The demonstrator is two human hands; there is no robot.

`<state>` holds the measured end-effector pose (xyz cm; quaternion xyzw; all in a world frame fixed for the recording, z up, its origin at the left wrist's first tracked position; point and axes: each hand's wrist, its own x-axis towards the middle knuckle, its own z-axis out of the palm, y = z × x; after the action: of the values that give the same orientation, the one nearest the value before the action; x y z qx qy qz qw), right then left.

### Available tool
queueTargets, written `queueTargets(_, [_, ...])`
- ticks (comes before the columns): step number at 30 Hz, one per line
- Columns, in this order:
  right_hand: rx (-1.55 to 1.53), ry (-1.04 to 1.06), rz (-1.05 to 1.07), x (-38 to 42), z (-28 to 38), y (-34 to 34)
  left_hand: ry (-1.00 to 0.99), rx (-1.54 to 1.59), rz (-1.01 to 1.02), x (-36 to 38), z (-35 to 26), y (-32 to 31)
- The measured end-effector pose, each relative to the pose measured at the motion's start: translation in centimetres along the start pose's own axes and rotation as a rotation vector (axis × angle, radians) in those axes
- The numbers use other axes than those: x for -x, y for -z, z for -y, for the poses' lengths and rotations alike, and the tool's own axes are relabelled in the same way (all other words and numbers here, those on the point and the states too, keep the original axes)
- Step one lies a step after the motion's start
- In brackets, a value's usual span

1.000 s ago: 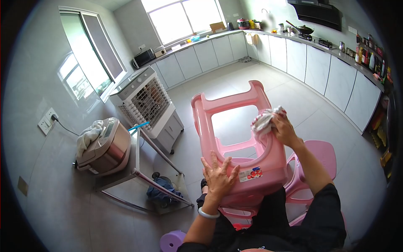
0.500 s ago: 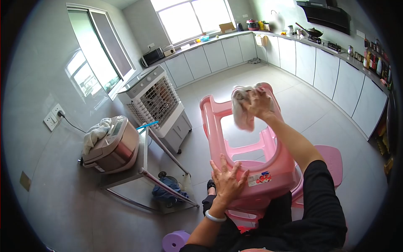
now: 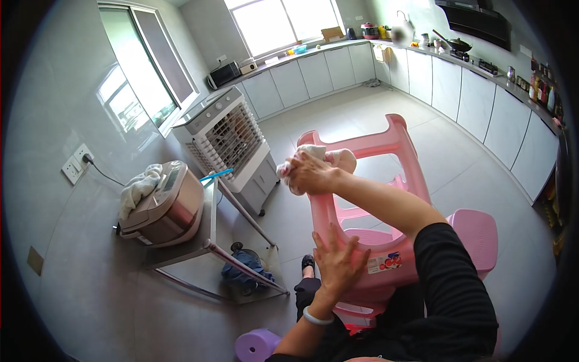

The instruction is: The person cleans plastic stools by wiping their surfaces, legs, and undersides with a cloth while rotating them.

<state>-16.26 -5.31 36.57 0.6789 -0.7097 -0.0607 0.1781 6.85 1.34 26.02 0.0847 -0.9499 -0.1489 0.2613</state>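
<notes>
A pink plastic stool (image 3: 409, 158) lies tilted in front of me, its open frame facing up and a sticker on its near side. My right hand (image 3: 310, 173) is closed on a white and pink cloth (image 3: 341, 159), which is pressed against the upper left leg of the stool. My left hand (image 3: 339, 260) rests on the stool's near edge beside the sticker, fingers spread. A pale bracelet circles the left wrist.
To the left, a rice cooker (image 3: 172, 208) with a cloth on top sits on a metal rack (image 3: 212, 226). An air cooler (image 3: 232, 145) stands behind it. A purple stool (image 3: 256, 345) is at bottom, another pink stool (image 3: 473, 238) at right. Cabinets (image 3: 329, 73) line the walls.
My right hand has moved left with the cloth, from the stool's far right corner to its left leg. My left hand stays on the near edge; the stool appears slightly further right.
</notes>
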Motion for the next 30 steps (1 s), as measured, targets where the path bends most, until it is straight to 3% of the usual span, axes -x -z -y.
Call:
queueTargets(3, [-0.120, -0.315, 0.106, -0.7, -1.6, 2.3, 0.007, -0.004, -0.007, 0.2, 0.1, -0.2])
queueTargets(7, [-0.391, -0.589, -0.074, -0.9, -5.6, -0.7, 0.027, 0.000, 0.030, 0.1, 0.0, -0.2])
queueTargets(11, [-0.345, -0.512, -0.198, 1.3, -6.9, -1.4, 0.024, 0.015, 0.050, -0.3, 0.1, 0.0])
queueTargets(15, [-0.144, -0.557, -0.601, 5.1, -10.7, -4.4, 0.039, 0.089, 0.097, -0.7, 0.3, -0.2])
queueTargets(17, [-0.090, -0.630, -0.522, 8.8, -13.7, -4.9, 0.047, 0.080, 0.109, -0.8, 0.4, -0.3])
queueTargets(21, [-0.271, -0.905, -0.521, 17.3, -17.3, -4.3, 0.066, 0.059, 0.132, -0.7, 0.3, -0.3])
queueTargets(23, [-0.058, -0.992, -0.586, 21.0, -19.4, -5.7, 0.053, 0.073, 0.122, -0.7, 0.4, -0.7])
queueTargets(25, [-0.100, -1.207, -0.665, 22.7, -19.7, -5.7, 0.049, 0.072, 0.141, -1.0, 0.0, -0.7])
queueTargets(26, [0.084, -1.254, -0.800, 23.7, -21.7, -8.5, 0.046, 0.070, 0.151, -1.1, 0.0, -0.6])
queueTargets(27, [0.102, -1.376, -0.753, 24.6, -21.0, -7.5, 0.058, 0.085, 0.146, -1.1, 0.0, -0.6])
queueTargets(29, [0.051, -1.538, -0.873, 25.8, -20.2, -7.8, 0.082, 0.111, 0.134, -0.8, 0.5, -0.9])
queueTargets(30, [-0.111, -1.513, -0.752, 26.4, -19.3, -7.4, 0.073, 0.103, 0.105, -0.5, 0.8, -1.2])
